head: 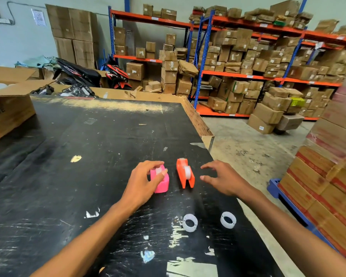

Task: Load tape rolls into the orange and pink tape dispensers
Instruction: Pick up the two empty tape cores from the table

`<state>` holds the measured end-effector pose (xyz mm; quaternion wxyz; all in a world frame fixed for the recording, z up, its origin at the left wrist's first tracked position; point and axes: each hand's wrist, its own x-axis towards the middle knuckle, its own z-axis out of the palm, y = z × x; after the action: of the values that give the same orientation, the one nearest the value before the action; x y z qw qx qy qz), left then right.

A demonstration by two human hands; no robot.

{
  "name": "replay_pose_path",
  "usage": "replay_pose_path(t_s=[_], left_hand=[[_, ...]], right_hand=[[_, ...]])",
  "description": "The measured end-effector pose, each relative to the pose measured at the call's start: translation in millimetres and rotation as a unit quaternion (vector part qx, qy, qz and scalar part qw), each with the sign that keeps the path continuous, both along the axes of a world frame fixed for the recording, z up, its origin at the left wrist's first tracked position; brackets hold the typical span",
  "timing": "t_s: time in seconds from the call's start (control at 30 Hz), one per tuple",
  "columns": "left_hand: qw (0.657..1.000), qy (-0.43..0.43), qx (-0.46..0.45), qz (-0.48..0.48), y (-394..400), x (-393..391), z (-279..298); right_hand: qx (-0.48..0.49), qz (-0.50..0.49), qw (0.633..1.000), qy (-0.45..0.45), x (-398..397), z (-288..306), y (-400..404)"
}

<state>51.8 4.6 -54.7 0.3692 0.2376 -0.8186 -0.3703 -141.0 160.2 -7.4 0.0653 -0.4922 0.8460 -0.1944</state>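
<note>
L grip (146, 180) pinches roll in pink dispenser (161, 181); R grip (222, 178) released beside orange dispenser (185, 173).

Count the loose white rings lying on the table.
2: one ring near the front edge, the other ring just right of it. Both lie nearer the person than the dispensers; none looks hidden.

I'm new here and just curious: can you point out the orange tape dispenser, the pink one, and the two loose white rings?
orange tape dispenser (185, 172): head view, on its orange side wall.
pink tape dispenser (162, 183): head view, on its rear body.
loose white rings (190, 222): head view, on the left ring's rim.
</note>
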Motion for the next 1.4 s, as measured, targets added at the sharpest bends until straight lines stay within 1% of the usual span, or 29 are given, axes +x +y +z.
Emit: replay_pose_path(t_s=[0.07, 0.13, 0.2, 0.27, 0.33, 0.4, 0.57, 0.63, 0.7, 0.83, 0.9, 1.03, 1.13, 1.2, 1.27, 1.4], left_hand=[[0.998, -0.013, 0.009, -0.056, 14, -7, 8], [0.986, -0.066, 0.027, -0.148, 26, -14, 11], [0.958, -0.165, 0.004, -0.235, 35, -20, 8], [0.923, -0.252, -0.034, -0.287, 40, -25, 4], [0.901, -0.297, -0.082, -0.305, 43, -27, 1], [0.885, -0.323, -0.131, -0.308, 46, -29, -2], [0.857, -0.335, -0.241, -0.308, 48, -27, -11], [0.858, -0.321, -0.258, -0.307, 47, -24, -15], [0.865, -0.311, -0.256, -0.298, 44, -18, -18], [0.888, -0.3, -0.204, -0.283, 25, 2, -16], [0.896, -0.299, -0.191, -0.266, 13, 13, -10], [0.91, -0.294, -0.178, -0.232, -9, 37, -2], [0.911, -0.306, -0.172, -0.216, -16, 48, 0], [0.912, -0.313, -0.169, -0.204, -20, 54, 2], [0.913, -0.319, -0.167, -0.19, -25, 58, 4], [0.923, -0.319, -0.165, -0.14, -39, 66, 10]], right_hand=[[0.017, -0.015, 1.0, 0.0, -2, 0, 21], [0.048, -0.015, 0.999, -0.009, -3, -2, 41], [0.083, -0.011, 0.996, -0.028, -2, -8, 63], [0.107, -0.018, 0.993, -0.046, 2, -16, 83], [0.113, -0.025, 0.992, -0.053, 5, -23, 94], [0.108, -0.036, 0.992, -0.061, 9, -29, 99], [0.075, -0.035, 0.996, -0.045, 18, -39, 99], [0.064, -0.013, 0.997, -0.033, 21, -41, 94], [0.053, 0.001, 0.998, -0.031, 22, -43, 88], [0.044, 0.016, 0.998, -0.046, 30, -41, 67], [0.056, 0.026, 0.997, -0.041, 36, -38, 54], [0.109, 0.064, 0.992, -0.026, 49, -34, 27], [0.133, 0.062, 0.989, -0.024, 56, -33, 16], [0.144, 0.077, 0.987, 0.006, 63, -32, 7], [0.135, 0.102, 0.985, 0.021, 72, -29, -6], [0.069, 0.161, 0.985, 0.004, 91, -21, -43]])
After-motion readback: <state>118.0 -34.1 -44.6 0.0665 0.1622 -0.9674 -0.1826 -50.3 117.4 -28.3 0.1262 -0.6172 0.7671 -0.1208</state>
